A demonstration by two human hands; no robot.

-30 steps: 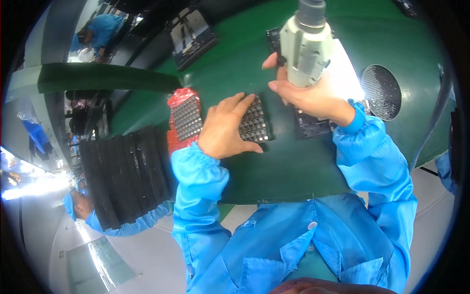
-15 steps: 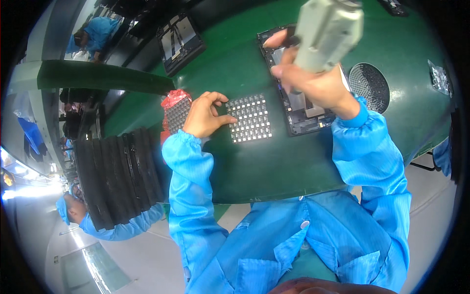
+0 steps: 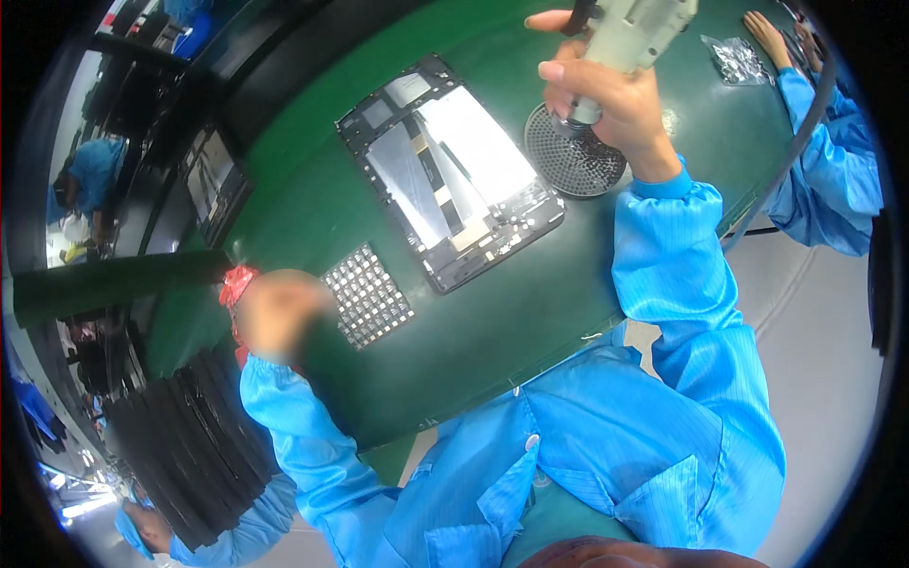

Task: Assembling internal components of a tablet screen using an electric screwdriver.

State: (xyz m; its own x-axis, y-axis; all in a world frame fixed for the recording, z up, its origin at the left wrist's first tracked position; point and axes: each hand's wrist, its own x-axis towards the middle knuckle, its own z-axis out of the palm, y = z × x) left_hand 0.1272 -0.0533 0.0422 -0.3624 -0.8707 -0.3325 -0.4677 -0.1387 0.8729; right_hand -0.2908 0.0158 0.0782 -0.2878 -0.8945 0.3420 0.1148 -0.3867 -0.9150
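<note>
My right hand [image 3: 625, 104] is wrapped round a pale, boxy electric screwdriver [image 3: 636, 33]. The tool's metal nose points down over a round, perforated dark tray [image 3: 561, 156] of small screws. Left of that tray lies an opened tablet [image 3: 402, 194], with silver battery panels and ribbon cables exposed in its black frame. My left hand [image 3: 277, 317] is at the left edge of a sheet of small silver-and-black parts [image 3: 369, 298]. Its fingers are smeared, so I cannot tell whether they touch the sheet. Red wrapping [image 3: 237, 284] shows just behind this hand.
A stack of black slabs [image 3: 189, 445] stands at the lower left. Another opened device [image 3: 213, 185] lies at the far left. A clear bag of small parts [image 3: 737, 62] sits at the far right, near another person's hand [image 3: 767, 38].
The view has turned, showing more of the right side. My right hand has carried the screwdriver from above the tablet to the round tray. My left hand now blurs beside the sheet.
</note>
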